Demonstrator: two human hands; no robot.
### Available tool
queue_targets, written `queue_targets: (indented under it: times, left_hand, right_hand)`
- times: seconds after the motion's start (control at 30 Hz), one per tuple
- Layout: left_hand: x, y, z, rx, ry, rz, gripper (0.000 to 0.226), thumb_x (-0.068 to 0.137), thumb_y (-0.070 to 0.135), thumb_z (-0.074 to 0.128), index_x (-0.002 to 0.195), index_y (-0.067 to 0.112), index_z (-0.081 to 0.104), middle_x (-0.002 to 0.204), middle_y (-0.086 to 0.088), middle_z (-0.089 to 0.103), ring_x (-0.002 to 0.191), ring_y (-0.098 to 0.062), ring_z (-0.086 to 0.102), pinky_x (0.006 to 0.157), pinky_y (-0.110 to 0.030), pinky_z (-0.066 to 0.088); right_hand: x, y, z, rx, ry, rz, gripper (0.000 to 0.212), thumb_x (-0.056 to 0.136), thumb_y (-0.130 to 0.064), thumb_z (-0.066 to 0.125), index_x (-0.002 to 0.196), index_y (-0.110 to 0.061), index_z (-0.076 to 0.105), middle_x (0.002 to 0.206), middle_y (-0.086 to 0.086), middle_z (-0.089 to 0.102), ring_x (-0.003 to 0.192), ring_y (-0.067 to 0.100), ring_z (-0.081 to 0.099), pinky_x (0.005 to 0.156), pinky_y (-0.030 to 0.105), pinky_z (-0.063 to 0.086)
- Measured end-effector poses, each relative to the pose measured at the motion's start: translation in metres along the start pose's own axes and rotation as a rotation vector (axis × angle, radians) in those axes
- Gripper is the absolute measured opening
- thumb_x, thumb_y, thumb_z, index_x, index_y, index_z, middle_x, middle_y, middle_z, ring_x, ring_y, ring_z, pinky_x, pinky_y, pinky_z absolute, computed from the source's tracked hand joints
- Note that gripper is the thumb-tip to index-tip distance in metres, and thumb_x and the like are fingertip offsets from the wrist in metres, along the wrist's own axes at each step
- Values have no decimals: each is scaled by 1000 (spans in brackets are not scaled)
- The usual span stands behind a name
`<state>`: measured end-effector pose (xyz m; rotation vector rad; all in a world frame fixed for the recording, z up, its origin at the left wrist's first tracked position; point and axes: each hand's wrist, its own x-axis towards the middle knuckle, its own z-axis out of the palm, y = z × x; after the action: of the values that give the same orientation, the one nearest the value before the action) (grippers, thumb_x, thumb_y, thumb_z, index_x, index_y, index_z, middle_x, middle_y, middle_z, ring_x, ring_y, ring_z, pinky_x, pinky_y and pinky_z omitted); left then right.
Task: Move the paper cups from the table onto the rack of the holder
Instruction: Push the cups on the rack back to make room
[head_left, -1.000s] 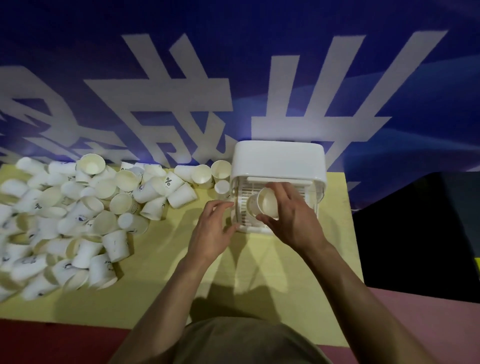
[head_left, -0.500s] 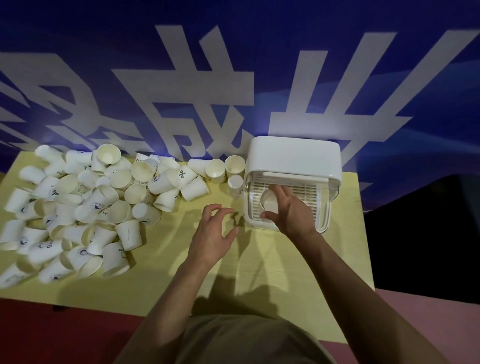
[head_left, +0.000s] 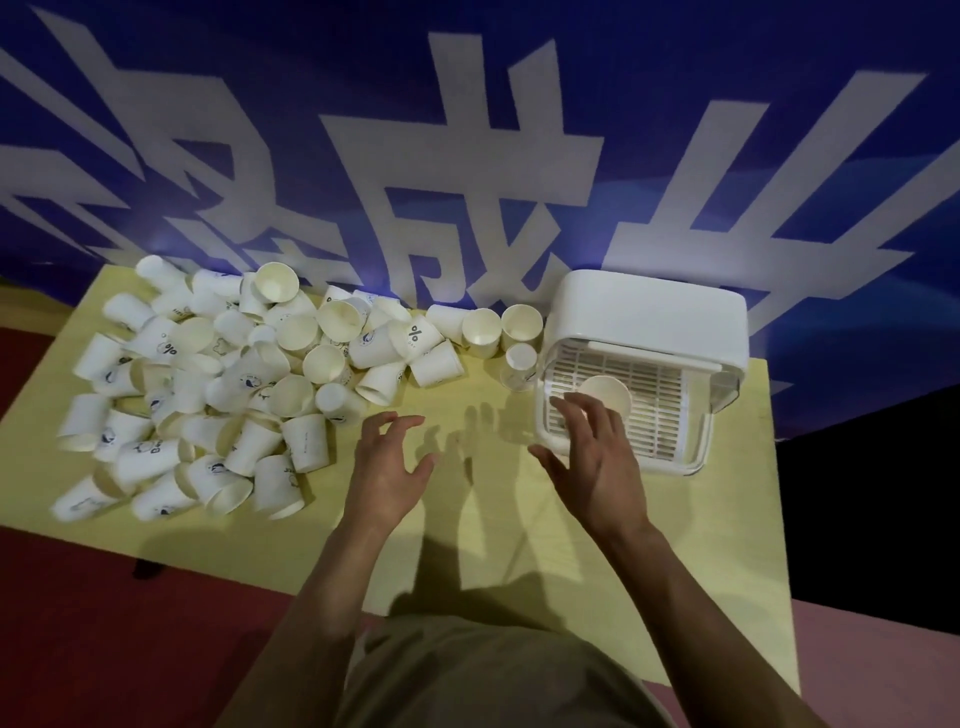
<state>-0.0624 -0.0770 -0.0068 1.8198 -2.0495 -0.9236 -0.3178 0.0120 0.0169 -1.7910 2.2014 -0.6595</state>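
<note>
One paper cup (head_left: 609, 394) stands mouth up on the slatted rack (head_left: 660, 410) of the white holder (head_left: 647, 317) at the table's right. My right hand (head_left: 592, 457) hovers just in front of that cup with fingers spread, holding nothing. Over the bare table, my left hand (head_left: 389, 462) hangs with loosely bent fingers, also holding nothing. A big heap of white paper cups (head_left: 218, 384) covers the left half of the table, most of them lying on their sides.
The yellow table (head_left: 519, 545) has a few upright cups (head_left: 519, 325) just left of the holder. A blue banner with large white characters (head_left: 467, 182) hangs behind the table. Red floor lies at the lower left.
My right hand set the cup down on the rack, let go of it and drew back toward me. The left hand stayed over the table, fingers slightly more spread.
</note>
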Motion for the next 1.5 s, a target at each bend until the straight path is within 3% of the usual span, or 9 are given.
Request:
queue_targets:
  times: [0.27,0.5,0.87,1.0,1.13,1.23,1.27,1.4,1.5]
  left_hand:
    - [8,-82,-41,39,131,-177,50,80,19,84,126,10,66,127,-21,57,139,-34,35,111,-51,35]
    - [21,-93,-43,-85,-1,-133,44,87,20,77,129,23,62,139,-9,41,131,-28,45,112,-39,38]
    - [24,7,33,-147,-235,176,45,91,24,72,133,27,58,132,2,42,127,-21,49,105,-24,38]
    - [21,55,69,-145,-268,242,56,92,26,70,143,33,48,137,4,43,121,-18,49,105,-38,46]
    - [18,108,113,-155,-336,236,80,90,28,72,154,44,26,150,8,41,128,-13,39,103,-36,46]
    - [19,138,135,-239,-381,190,90,88,26,76,155,46,19,143,13,49,116,10,46,92,-8,43]
    - [18,145,139,-269,-386,163,90,89,24,75,155,46,17,143,14,48,116,10,48,87,-4,42]
    - [21,160,142,-366,-388,107,87,93,15,67,154,47,15,143,31,43,126,4,53,93,-11,49]
    - [34,170,142,-362,-428,105,93,91,7,65,157,44,11,145,27,44,129,5,50,102,-17,48]
  right_hand:
    - [6,-69,38,16,-161,-132,54,94,-38,72,139,-11,57,141,11,54,121,32,55,100,46,50]
    - [6,-89,55,8,-195,-32,53,93,-40,72,137,-14,57,138,6,54,123,28,54,99,43,52]
    - [-33,12,9,-78,-102,288,48,90,-34,77,130,-11,62,133,10,60,117,33,59,90,48,57]
    - [-31,63,-2,-30,-132,335,66,91,-35,76,143,-2,51,140,18,57,128,39,55,104,47,49]
    - [-13,98,-4,114,-203,180,94,86,-23,83,151,14,27,150,32,46,134,46,52,109,55,46]
    - [3,113,-3,325,-210,86,90,89,-19,79,153,13,23,150,28,48,135,39,53,109,45,48]
    - [7,116,-3,390,-199,71,87,91,-17,78,153,11,23,147,26,51,130,36,57,105,39,50]
    - [23,129,0,546,-182,41,79,95,-12,72,155,4,23,146,16,50,126,23,57,104,23,47]
    - [40,141,5,580,-164,56,68,96,-10,68,152,0,31,141,15,52,125,28,58,105,36,52]
